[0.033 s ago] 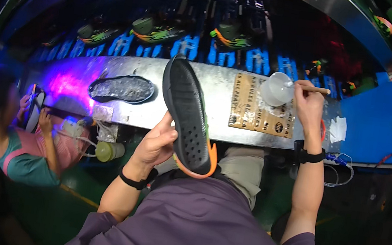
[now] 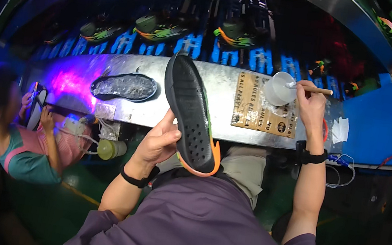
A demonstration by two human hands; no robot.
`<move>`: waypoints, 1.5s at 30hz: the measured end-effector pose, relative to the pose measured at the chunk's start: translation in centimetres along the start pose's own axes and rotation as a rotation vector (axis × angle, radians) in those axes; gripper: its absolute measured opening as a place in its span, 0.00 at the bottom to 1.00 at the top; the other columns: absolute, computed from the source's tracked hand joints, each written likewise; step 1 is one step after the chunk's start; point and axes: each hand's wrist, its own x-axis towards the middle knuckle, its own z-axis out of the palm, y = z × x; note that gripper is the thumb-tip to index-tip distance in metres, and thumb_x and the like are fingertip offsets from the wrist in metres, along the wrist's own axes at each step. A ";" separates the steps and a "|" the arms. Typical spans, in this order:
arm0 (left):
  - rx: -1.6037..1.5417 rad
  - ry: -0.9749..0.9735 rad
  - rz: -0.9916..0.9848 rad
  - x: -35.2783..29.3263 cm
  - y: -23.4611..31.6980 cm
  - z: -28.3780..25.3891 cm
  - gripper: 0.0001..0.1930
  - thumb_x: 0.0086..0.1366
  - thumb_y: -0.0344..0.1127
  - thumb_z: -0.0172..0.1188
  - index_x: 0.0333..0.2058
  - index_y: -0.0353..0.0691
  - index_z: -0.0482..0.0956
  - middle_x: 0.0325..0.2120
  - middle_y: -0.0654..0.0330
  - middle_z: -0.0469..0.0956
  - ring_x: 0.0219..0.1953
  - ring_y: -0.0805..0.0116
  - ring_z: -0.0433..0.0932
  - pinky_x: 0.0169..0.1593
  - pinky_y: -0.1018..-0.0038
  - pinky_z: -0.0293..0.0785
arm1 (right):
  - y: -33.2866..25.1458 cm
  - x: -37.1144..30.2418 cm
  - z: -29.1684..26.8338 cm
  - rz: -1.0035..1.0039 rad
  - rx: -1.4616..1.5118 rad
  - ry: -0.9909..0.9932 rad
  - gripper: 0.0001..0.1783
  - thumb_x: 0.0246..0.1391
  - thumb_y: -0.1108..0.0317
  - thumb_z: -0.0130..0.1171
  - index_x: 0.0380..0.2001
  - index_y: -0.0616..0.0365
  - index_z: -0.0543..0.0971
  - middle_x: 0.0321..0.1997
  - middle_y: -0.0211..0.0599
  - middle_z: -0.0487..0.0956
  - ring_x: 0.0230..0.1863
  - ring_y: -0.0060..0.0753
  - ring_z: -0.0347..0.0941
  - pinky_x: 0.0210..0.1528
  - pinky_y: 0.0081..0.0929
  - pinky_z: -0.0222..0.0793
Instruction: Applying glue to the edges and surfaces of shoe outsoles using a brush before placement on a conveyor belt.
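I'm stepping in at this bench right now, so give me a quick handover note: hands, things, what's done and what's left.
Left hand grips the black shoe sole, raised on edge above the lap.
Right hand holds a wooden-handled brush, its tip in the white cup on the cardboard sheet.
A second sole lies flat on the metal bench.
Done: brush at the cup.
Left: brush has not yet touched the held sole.

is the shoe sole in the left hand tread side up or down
Tread side up: the left hand holds the black shoe sole with orange edge tilted on end, its dotted tread facing the camera.
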 end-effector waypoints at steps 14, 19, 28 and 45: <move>0.370 -0.035 0.049 1.8 2.2 1.7 0.52 0.58 0.24 0.67 0.75 0.41 0.42 0.63 0.53 0.66 0.61 0.63 0.69 0.63 0.65 0.69 | -11.1 -8.2 0.9 -0.481 0.552 -0.369 0.09 0.49 0.76 0.62 0.35 0.64 0.85 0.31 0.38 0.84 0.30 0.35 0.78 0.36 0.29 0.74; 0.377 -0.047 0.083 1.9 2.7 2.0 0.52 0.60 0.22 0.66 0.75 0.45 0.41 0.61 0.51 0.68 0.60 0.63 0.72 0.59 0.67 0.75 | -11.4 -8.2 1.7 -0.660 0.455 -0.418 0.08 0.47 0.76 0.65 0.34 0.62 0.84 0.27 0.37 0.81 0.27 0.38 0.75 0.33 0.31 0.72; 0.524 -0.044 0.263 1.8 3.6 1.0 0.52 0.58 0.23 0.70 0.74 0.43 0.45 0.58 0.53 0.72 0.58 0.62 0.74 0.55 0.66 0.77 | -12.9 -9.6 0.6 -0.670 0.387 -0.473 0.09 0.45 0.76 0.66 0.33 0.60 0.83 0.24 0.35 0.78 0.26 0.37 0.74 0.32 0.32 0.70; 0.198 0.143 -0.065 0.0 2.7 2.2 0.26 0.71 0.33 0.56 0.63 0.27 0.64 0.57 0.51 0.71 0.60 0.62 0.70 0.65 0.65 0.68 | -13.6 -14.5 2.1 -0.008 0.679 -0.321 0.09 0.53 0.78 0.60 0.37 0.65 0.84 0.28 0.37 0.81 0.27 0.26 0.75 0.31 0.23 0.69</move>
